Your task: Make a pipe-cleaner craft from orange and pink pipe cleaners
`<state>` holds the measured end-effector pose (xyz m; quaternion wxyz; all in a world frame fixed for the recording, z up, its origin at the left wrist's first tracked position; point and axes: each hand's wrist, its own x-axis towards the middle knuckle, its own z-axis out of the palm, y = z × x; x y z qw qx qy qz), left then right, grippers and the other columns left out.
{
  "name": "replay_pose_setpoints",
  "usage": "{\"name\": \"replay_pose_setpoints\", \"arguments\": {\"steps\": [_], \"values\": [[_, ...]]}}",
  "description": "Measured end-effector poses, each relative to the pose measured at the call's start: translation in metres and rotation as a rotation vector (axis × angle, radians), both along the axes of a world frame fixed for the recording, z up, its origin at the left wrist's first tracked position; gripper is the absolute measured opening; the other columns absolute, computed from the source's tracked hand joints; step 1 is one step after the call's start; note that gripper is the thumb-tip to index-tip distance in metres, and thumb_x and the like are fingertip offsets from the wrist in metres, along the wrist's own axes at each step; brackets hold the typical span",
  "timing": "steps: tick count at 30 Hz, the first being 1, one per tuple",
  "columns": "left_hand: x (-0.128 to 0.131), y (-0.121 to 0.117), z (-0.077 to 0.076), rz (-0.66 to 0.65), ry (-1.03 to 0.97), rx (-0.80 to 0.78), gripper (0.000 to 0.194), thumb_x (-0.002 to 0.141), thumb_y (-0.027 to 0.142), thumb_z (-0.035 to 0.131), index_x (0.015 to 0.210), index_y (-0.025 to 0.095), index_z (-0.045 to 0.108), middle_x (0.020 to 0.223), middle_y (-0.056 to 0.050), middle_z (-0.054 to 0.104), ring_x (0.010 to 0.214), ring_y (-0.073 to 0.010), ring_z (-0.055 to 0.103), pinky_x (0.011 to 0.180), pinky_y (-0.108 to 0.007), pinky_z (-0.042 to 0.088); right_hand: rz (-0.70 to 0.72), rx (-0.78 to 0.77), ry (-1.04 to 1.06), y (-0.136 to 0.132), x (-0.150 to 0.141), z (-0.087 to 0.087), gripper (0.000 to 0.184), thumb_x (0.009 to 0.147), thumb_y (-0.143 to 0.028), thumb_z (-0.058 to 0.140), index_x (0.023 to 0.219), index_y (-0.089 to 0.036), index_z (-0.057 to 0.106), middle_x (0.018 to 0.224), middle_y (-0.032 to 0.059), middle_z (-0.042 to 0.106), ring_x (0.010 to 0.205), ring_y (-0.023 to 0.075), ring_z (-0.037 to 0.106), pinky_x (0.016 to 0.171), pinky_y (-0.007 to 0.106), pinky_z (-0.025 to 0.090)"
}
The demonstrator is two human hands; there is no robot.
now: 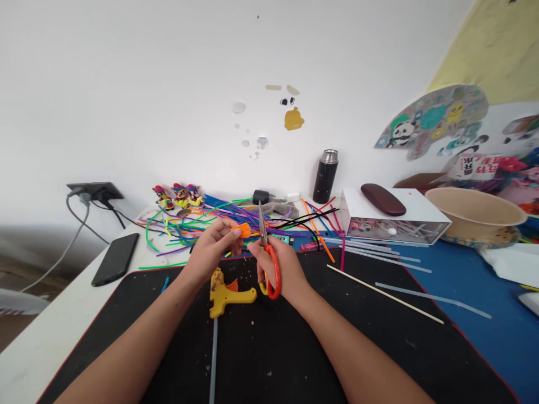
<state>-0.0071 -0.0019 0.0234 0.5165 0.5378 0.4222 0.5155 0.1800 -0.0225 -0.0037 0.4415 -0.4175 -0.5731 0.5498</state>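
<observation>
left hand pinches an orange piece, apparently only part-trimmed, while right hand is curled round scissors, blades clear of it, glue gun untouched.

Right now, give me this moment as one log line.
left hand: holding orange piece | right hand: holding scissors, blades pointing away | glue gun: lying on mat
</observation>
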Motion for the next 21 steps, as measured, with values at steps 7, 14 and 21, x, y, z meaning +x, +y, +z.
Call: {"name": "replay_pose_setpoints", "arguments": {"steps": [7,14,21], "values": [[0.011,-0.003,-0.007,-0.153,-0.129,-0.12,0.041,0.081,0.051,0.087,0.094,0.019,0.064,0.068,0.0,0.069,0.056,-0.0143,0.064,0.053,-0.024,0.048,-0.026,0.008,0.059,0.005,0.001,-0.001,0.044,0.091,-0.061,0.071,0.106,-0.02,0.065,0.054,-0.0075,0.06,0.037,0.0134,0.056,0.036,0.02,0.042],[0.018,-0.008,-0.01,-0.218,-0.176,-0.173,0.042,0.082,0.053,0.086,0.095,0.019,0.065,0.072,-0.002,0.071,0.059,-0.0164,0.068,0.058,-0.026,0.051,-0.056,0.061,-0.006,0.003,0.003,0.004,0.038,0.088,-0.056,0.075,0.094,-0.021,0.063,0.056,-0.006,0.06,0.038,0.013,0.056,0.038,0.022,0.042],[0.012,-0.003,-0.02,-0.217,-0.133,-0.074,0.044,0.08,0.052,0.089,0.099,0.019,0.068,0.08,-0.002,0.072,0.067,-0.0156,0.067,0.061,-0.026,0.052,-0.068,0.054,-0.064,0.004,0.007,0.008,0.038,0.087,-0.056,0.075,0.098,-0.021,0.067,0.057,-0.0059,0.059,0.037,0.013,0.053,0.037,0.022,0.04]]}}
